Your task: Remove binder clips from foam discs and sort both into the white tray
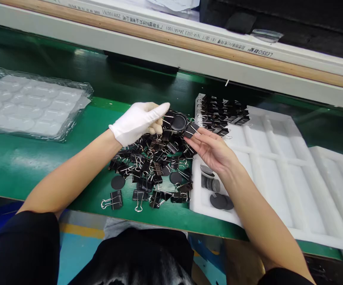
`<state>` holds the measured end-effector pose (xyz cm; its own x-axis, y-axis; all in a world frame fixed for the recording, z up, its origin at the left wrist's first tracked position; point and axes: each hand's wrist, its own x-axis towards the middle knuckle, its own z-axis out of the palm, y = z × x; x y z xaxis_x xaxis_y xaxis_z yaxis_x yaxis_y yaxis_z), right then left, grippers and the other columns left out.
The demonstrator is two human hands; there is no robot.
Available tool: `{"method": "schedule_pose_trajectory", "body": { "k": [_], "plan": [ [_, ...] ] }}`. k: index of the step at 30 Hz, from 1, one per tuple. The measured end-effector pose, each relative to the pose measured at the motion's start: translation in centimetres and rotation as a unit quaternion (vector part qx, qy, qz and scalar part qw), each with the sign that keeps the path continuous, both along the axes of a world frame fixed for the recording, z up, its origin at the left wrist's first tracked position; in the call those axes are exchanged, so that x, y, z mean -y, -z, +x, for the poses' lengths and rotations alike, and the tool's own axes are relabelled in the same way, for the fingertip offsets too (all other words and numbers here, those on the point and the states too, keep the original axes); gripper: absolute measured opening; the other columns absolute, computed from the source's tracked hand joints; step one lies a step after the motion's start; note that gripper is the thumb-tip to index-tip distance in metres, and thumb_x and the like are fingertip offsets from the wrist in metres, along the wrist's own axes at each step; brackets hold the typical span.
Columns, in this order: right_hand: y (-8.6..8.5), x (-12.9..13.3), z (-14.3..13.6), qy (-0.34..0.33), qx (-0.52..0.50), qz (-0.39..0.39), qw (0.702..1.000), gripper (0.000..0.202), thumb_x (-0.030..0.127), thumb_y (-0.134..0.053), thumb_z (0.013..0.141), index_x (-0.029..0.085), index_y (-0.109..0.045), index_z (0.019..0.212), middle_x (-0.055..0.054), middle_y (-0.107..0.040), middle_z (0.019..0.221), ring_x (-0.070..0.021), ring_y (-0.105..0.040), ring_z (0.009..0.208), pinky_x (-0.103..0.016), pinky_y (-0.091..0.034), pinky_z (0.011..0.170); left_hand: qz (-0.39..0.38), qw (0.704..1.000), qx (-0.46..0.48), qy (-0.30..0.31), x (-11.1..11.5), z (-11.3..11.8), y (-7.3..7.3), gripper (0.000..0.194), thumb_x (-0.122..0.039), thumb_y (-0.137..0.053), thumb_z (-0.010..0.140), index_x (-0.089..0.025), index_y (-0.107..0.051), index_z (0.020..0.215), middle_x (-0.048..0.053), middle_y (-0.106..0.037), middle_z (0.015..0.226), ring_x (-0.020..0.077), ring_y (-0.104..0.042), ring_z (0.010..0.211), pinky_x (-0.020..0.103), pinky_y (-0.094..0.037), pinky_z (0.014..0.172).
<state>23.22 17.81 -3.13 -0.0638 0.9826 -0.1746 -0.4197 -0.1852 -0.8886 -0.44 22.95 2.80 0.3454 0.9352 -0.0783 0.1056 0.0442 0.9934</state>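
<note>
My left hand (pixel 143 120), in a white glove, grips a round black part (pixel 179 122) with a binder clip on its left side. My bare right hand (pixel 210 148) pinches a black binder clip (pixel 191 130) at the right edge of the same part. Below both hands lies a loose pile of black binder clips (pixel 146 184) with silver wire handles. Flat black discs (pixel 118 182) lie among and beside the clips. The fingertips of my left hand are partly hidden behind the part.
A white foam tray (pixel 269 158) on the right holds stacked clipped parts (pixel 219 113) and loose discs (pixel 219 201). Another white tray (pixel 338 166) stands beyond it. Clear plastic trays (pixel 31 105) lie at the left. A pale ledge (pixel 159 51) runs along the back.
</note>
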Motion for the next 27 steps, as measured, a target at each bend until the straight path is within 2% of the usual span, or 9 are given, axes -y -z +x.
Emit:
{"method": "schedule_pose_trajectory", "body": {
  "k": [5, 10, 13, 16, 19, 22, 27],
  "plan": [
    [0.0, 0.2, 0.1, -0.033, -0.019, -0.017, 0.999, 0.044, 0.050, -0.097, 0.068, 0.028, -0.077, 0.101, -0.002, -0.077, 0.116, -0.0201, -0.072, 0.114, -0.037, -0.059, 0.111, -0.014, 1.000, 0.014, -0.005, 0.1, 0.2, -0.1, 0.051, -0.058, -0.075, 0.089, -0.013, -0.056, 0.076, 0.000, -0.061, 0.065, 0.0048, -0.060, 0.052, 0.015, -0.042, 0.049],
    [0.4, -0.1, 0.5, -0.022, -0.004, -0.009, 1.000, 0.047, 0.041, -0.100, 0.066, 0.027, -0.079, 0.106, -0.001, -0.077, 0.116, -0.0174, -0.070, 0.118, -0.029, -0.050, 0.120, -0.019, 1.000, 0.015, -0.013, 0.2, 0.3, -0.2, 0.050, -0.058, -0.074, 0.091, -0.014, -0.056, 0.075, 0.000, -0.060, 0.062, 0.0051, -0.059, 0.051, 0.016, -0.041, 0.048],
    [0.8, -0.3, 0.8, -0.014, 0.006, -0.010, 1.000, 0.045, 0.038, -0.100, 0.064, 0.026, -0.079, 0.103, -0.002, -0.077, 0.115, -0.0182, -0.070, 0.118, -0.031, -0.050, 0.120, -0.019, 1.000, 0.012, -0.016, 0.2, 0.3, -0.3, 0.052, -0.060, -0.073, 0.091, -0.014, -0.055, 0.073, 0.000, -0.058, 0.060, 0.0044, -0.056, 0.050, 0.016, -0.040, 0.047],
    [1.2, -0.5, 1.1, -0.023, 0.030, 0.006, 0.999, 0.051, 0.040, -0.100, 0.064, 0.026, -0.078, 0.107, -0.003, -0.077, 0.115, -0.0198, -0.072, 0.116, -0.035, -0.051, 0.120, -0.025, 0.999, 0.014, -0.021, 0.3, 0.4, -0.4, 0.053, -0.061, -0.073, 0.090, -0.014, -0.055, 0.074, 0.000, -0.057, 0.059, 0.0043, -0.055, 0.049, 0.016, -0.040, 0.047],
    [1.6, -0.6, 1.4, -0.018, 0.043, 0.024, 0.999, 0.053, 0.044, -0.100, 0.063, 0.025, -0.078, 0.107, -0.004, -0.078, 0.112, -0.0186, -0.074, 0.107, -0.034, -0.057, 0.112, -0.026, 0.999, 0.020, -0.025, 0.3, 0.4, -0.4, 0.052, -0.061, -0.075, 0.088, -0.015, -0.056, 0.075, 0.000, -0.057, 0.059, 0.0051, -0.056, 0.050, 0.017, -0.040, 0.047],
    [1.5, -0.6, 1.2, 0.007, 0.037, 0.036, 0.999, 0.050, 0.044, -0.101, 0.061, 0.025, -0.077, 0.100, -0.001, -0.078, 0.100, -0.0159, -0.075, 0.097, -0.032, -0.063, 0.102, -0.023, 0.999, 0.025, -0.026, 0.2, 0.4, -0.3, 0.051, -0.061, -0.075, 0.089, -0.015, -0.056, 0.076, 0.000, -0.057, 0.060, 0.0052, -0.056, 0.051, 0.017, -0.040, 0.046],
    [0.7, -0.4, 0.2, 0.072, 0.018, 0.068, 0.995, 0.049, 0.041, -0.106, 0.049, 0.025, -0.077, 0.085, 0.004, -0.075, 0.080, -0.0110, -0.072, 0.074, -0.027, -0.067, 0.080, -0.018, 0.999, 0.024, -0.035, 0.3, 0.5, -0.1, 0.051, -0.062, -0.074, 0.089, -0.015, -0.058, 0.077, 0.000, -0.056, 0.061, 0.0048, -0.056, 0.051, 0.017, -0.038, 0.045]
  ]
}}
